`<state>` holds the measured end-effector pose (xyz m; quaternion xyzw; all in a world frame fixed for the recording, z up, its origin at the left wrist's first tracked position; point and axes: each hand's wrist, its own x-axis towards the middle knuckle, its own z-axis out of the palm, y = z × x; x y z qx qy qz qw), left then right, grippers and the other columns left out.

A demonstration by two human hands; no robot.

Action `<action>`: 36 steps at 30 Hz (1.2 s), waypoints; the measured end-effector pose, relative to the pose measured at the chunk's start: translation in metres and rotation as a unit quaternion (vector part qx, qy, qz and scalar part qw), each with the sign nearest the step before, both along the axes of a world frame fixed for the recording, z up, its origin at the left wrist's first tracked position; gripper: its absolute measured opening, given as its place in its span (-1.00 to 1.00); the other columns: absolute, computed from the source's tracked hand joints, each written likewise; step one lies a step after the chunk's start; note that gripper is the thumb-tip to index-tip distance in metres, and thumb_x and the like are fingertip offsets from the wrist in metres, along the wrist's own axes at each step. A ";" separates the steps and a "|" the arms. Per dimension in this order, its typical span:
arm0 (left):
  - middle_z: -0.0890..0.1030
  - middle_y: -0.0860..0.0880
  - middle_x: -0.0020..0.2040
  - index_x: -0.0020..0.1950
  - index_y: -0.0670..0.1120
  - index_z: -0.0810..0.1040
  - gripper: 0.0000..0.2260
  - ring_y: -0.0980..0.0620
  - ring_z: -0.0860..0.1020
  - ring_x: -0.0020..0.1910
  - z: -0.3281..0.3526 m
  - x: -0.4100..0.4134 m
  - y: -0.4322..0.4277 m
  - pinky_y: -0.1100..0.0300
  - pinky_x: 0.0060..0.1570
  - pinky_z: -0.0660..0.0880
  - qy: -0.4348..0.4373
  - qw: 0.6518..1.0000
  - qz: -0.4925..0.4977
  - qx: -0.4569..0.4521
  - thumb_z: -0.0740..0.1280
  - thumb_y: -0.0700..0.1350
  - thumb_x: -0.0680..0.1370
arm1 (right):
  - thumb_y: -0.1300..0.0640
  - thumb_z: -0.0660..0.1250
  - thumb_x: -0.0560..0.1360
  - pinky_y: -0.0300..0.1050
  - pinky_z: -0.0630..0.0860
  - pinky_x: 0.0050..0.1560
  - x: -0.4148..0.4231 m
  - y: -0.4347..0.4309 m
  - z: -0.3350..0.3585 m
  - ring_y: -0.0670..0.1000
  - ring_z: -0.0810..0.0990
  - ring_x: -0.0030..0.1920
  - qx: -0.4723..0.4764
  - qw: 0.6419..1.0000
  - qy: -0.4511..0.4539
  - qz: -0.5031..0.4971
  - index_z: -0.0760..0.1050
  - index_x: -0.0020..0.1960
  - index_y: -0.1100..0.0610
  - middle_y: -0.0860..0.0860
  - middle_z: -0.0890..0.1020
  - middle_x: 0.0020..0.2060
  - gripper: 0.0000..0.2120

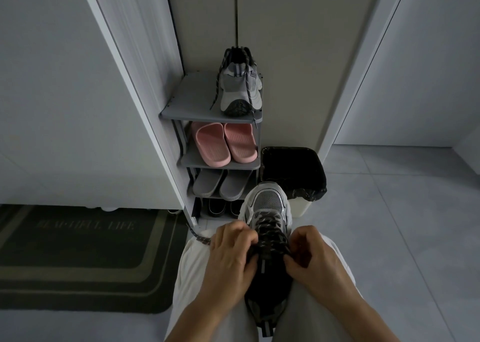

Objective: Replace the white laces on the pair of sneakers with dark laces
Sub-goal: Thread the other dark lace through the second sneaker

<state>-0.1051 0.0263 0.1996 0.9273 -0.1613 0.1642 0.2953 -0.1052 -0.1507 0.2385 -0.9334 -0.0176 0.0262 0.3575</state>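
Note:
A grey and white sneaker [268,204] lies between my knees, toe pointing away, threaded with a dark speckled lace [270,227]. My left hand [231,251] grips the sneaker's left side at the upper eyelets, fingers curled over the lace. My right hand [311,253] pinches the lace at the right side near the tongue. One loose lace end [198,236] trails left over my thigh. The second sneaker [240,87] stands toe-down on the top shelf of the shoe rack [187,100], with dark laces hanging from it.
The rack holds pink slippers [224,144], grey slippers [220,183] and dark shoes on lower shelves. A bin with a black bag [293,170] stands right of it. A dark doormat [83,256] lies on the left; tiled floor [402,225] spreads to the right.

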 end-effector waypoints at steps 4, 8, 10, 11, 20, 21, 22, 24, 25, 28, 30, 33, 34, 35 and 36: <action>0.36 0.23 -0.04 0.08 0.09 0.31 -0.73 0.25 0.38 -0.01 0.001 -0.004 0.000 0.37 0.04 0.35 0.066 0.994 -0.017 -0.081 0.24 0.10 0.43 | 0.05 0.43 0.33 -0.45 0.36 -0.29 -0.004 0.005 0.005 -0.31 0.44 -0.14 0.006 1.000 -0.019 0.009 0.39 -0.09 -0.09 -0.15 0.49 -0.34 -0.75; 0.40 0.26 -0.01 0.04 0.14 0.38 -0.75 0.27 0.43 -0.01 0.008 0.001 0.012 0.47 -0.04 0.38 0.093 0.990 -0.032 -0.104 0.26 0.17 0.42 | -0.10 0.37 0.31 -0.43 0.33 -0.33 -0.007 0.004 0.000 -0.28 0.44 -0.14 -0.066 0.996 -0.061 0.015 0.42 -0.02 -0.16 -0.25 0.45 -0.30 -0.73; 0.40 0.27 -0.06 -0.01 0.12 0.44 -0.79 0.28 0.44 -0.05 0.012 0.002 0.023 0.48 -0.08 0.37 0.086 0.992 -0.046 -0.082 0.27 0.17 0.43 | 0.10 0.47 0.30 -0.55 0.32 -0.29 -0.007 0.006 -0.001 -0.40 0.40 -0.17 -0.031 0.995 -0.085 0.029 0.50 -0.02 -0.05 -0.26 0.39 -0.33 -0.71; 0.43 0.27 -0.08 -0.02 0.11 0.46 -0.79 0.28 0.45 -0.07 0.016 0.003 0.027 0.48 -0.09 0.36 0.094 0.991 -0.052 -0.079 0.26 0.17 0.43 | 0.20 0.49 0.28 -0.64 0.27 -0.26 -0.007 0.007 0.000 -0.46 0.36 -0.18 -0.019 0.994 -0.103 0.038 0.53 -0.02 0.03 -0.27 0.36 -0.32 -0.70; 0.48 0.24 -0.13 0.04 -0.01 0.61 -0.84 0.31 0.48 -0.13 0.041 0.014 0.056 0.46 -0.10 0.38 0.229 0.972 -0.056 -0.008 0.35 -0.02 0.50 | 0.22 0.38 0.20 -0.73 0.11 -0.21 -0.006 0.015 0.003 -0.27 0.20 -0.29 -0.076 0.971 -0.202 0.098 0.57 -0.36 0.01 -0.07 0.44 -0.35 -0.88; 0.47 0.25 -0.13 0.05 0.00 0.60 -0.85 0.32 0.48 -0.14 0.043 0.015 0.063 0.46 -0.10 0.39 0.242 0.969 -0.048 0.008 0.34 -0.04 0.50 | 0.23 0.39 0.21 -0.73 0.12 -0.22 -0.006 0.014 0.001 -0.23 0.24 -0.30 -0.073 0.971 -0.203 0.098 0.57 -0.35 0.02 -0.08 0.43 -0.35 -0.88; 0.48 0.24 -0.13 0.05 0.01 0.59 -0.85 0.32 0.49 -0.17 0.046 0.016 0.070 0.46 -0.12 0.40 0.252 0.967 -0.033 0.020 0.33 -0.05 0.51 | 0.23 0.38 0.23 -0.72 0.13 -0.23 -0.006 0.013 0.000 -0.19 0.29 -0.30 -0.072 0.972 -0.204 0.096 0.58 -0.34 0.03 -0.10 0.40 -0.34 -0.89; 0.49 0.21 -0.17 0.04 0.03 0.56 -0.88 0.28 0.51 -0.25 0.052 0.015 0.086 0.44 -0.20 0.43 0.282 0.959 0.013 0.031 0.31 -0.07 0.51 | 0.23 0.38 0.25 -0.73 0.12 -0.25 -0.006 0.012 -0.001 -0.17 0.34 -0.30 -0.071 0.971 -0.206 0.095 0.59 -0.31 0.03 -0.15 0.34 -0.30 -0.89; 0.51 0.19 -0.18 0.02 0.06 0.53 -0.89 0.24 0.52 -0.27 0.055 0.014 0.095 0.41 -0.24 0.45 0.295 0.954 0.038 0.031 0.30 -0.08 0.52 | 0.22 0.38 0.26 -0.73 0.12 -0.25 -0.006 0.013 -0.001 -0.23 0.34 -0.29 -0.069 0.971 -0.207 0.095 0.60 -0.30 0.03 -0.16 0.33 -0.29 -0.89; 0.56 0.14 -0.20 -0.01 0.08 0.49 -0.89 0.21 0.54 -0.24 0.059 0.010 0.117 0.39 -0.29 0.43 0.305 0.947 0.097 0.007 0.29 -0.12 0.52 | 0.22 0.37 0.26 -0.75 0.12 -0.25 -0.006 0.015 -0.002 -0.48 0.28 -0.23 -0.054 0.973 -0.206 0.092 0.62 -0.28 0.03 -0.16 0.35 -0.31 -0.89; 0.59 0.10 -0.21 -0.06 0.07 0.48 -0.88 0.21 0.55 -0.26 0.058 0.010 0.119 0.39 -0.31 0.43 0.301 0.945 0.123 -0.038 0.29 -0.16 0.52 | 0.22 0.41 0.27 -0.75 0.13 -0.24 -0.006 0.018 -0.002 -0.50 0.29 -0.21 -0.044 0.973 -0.214 0.081 0.63 -0.25 0.03 -0.13 0.40 -0.32 -0.88; 0.66 -0.04 -0.24 -0.08 -0.05 0.51 -0.91 0.13 0.61 -0.32 0.057 0.009 0.102 0.33 -0.34 0.49 0.328 0.910 0.145 -0.208 0.24 -0.21 0.54 | 0.12 0.42 0.25 -0.72 0.13 -0.22 -0.006 0.026 0.002 -0.23 0.37 -0.29 -0.078 0.966 -0.236 0.077 0.63 -0.27 0.00 -0.07 0.48 -0.35 -0.93; 0.67 -0.07 -0.23 -0.05 -0.11 0.51 -0.92 0.11 0.62 -0.32 0.057 0.009 0.092 0.31 -0.33 0.51 0.346 0.881 0.141 -0.291 0.24 -0.22 0.55 | 0.07 0.42 0.25 -0.65 0.18 -0.23 -0.005 0.029 0.002 -0.18 0.39 -0.34 -0.105 0.962 -0.240 0.078 0.63 -0.28 -0.02 -0.07 0.48 -0.35 -0.95; 0.68 -0.09 -0.21 -0.03 -0.16 0.52 -0.92 0.07 0.63 -0.29 0.056 0.008 0.081 0.30 -0.30 0.52 0.359 0.850 0.130 -0.363 0.24 -0.22 0.54 | 0.04 0.43 0.25 -0.56 0.24 -0.24 -0.003 0.032 -0.001 -0.16 0.42 -0.37 -0.124 0.961 -0.237 0.077 0.62 -0.29 -0.03 -0.06 0.47 -0.34 -0.95; 0.68 -0.10 -0.19 -0.03 -0.18 0.54 -0.91 0.06 0.63 -0.26 0.053 0.007 0.070 0.30 -0.28 0.51 0.360 0.832 0.122 -0.404 0.27 -0.22 0.52 | 0.04 0.48 0.24 -0.46 0.31 -0.28 -0.001 0.035 -0.005 -0.15 0.45 -0.38 -0.127 0.963 -0.224 0.074 0.62 -0.29 -0.02 -0.06 0.45 -0.32 -0.93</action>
